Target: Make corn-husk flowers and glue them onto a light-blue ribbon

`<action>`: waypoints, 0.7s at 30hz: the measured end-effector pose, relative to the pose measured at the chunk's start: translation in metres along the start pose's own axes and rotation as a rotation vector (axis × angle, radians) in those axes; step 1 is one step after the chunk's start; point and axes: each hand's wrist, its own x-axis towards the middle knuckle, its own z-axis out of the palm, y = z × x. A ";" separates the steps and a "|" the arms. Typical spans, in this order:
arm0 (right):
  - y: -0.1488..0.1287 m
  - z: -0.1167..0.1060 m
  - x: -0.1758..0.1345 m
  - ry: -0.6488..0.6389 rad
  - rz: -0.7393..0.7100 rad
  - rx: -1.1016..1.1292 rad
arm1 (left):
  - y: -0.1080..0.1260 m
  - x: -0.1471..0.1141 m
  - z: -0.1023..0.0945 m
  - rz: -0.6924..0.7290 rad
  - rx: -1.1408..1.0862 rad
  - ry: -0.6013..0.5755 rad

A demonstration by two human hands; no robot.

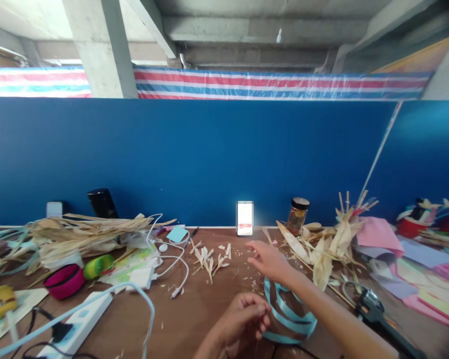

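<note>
My right hand (271, 262) reaches out over the brown table with its fingers stretched and parted, holding nothing visible. My left hand (243, 319) is lower and nearer to me, its fingers curled and pinched together; whatever may be between them cannot be made out. Coils of light-blue ribbon (294, 326) lie beside the left hand and under my right forearm. To the left of the right hand are small flower shapes (209, 264) of dried husk, with husk scraps around them. A lit phone (245, 218) stands upright against the blue partition beyond the right hand.
Dried husks lie in a heap (86, 232) at left and a bunch (335, 244) at right. A lidded jar (298, 215), a glue gun (372, 306) and pink paper (381, 234) are on the right. A power strip (82, 319) with cables and a magenta ring (64, 281) occupy the left.
</note>
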 end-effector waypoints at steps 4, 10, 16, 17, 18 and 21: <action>0.028 -0.027 -0.037 0.103 0.134 -0.002 | 0.004 0.006 -0.004 0.049 -0.085 0.210; 0.055 -0.037 -0.047 0.133 0.302 -0.101 | 0.009 0.011 -0.013 0.138 -0.173 0.418; 0.059 -0.031 -0.032 0.058 0.363 -0.191 | 0.004 0.012 -0.013 0.145 -0.137 0.457; 0.059 -0.029 -0.028 0.044 0.382 -0.207 | 0.004 0.013 -0.013 0.143 -0.134 0.454; 0.060 -0.026 -0.025 0.029 0.401 -0.221 | 0.004 0.013 -0.014 0.143 -0.135 0.452; 0.059 -0.015 -0.014 -0.022 0.441 -0.254 | 0.005 0.014 -0.016 0.143 -0.144 0.458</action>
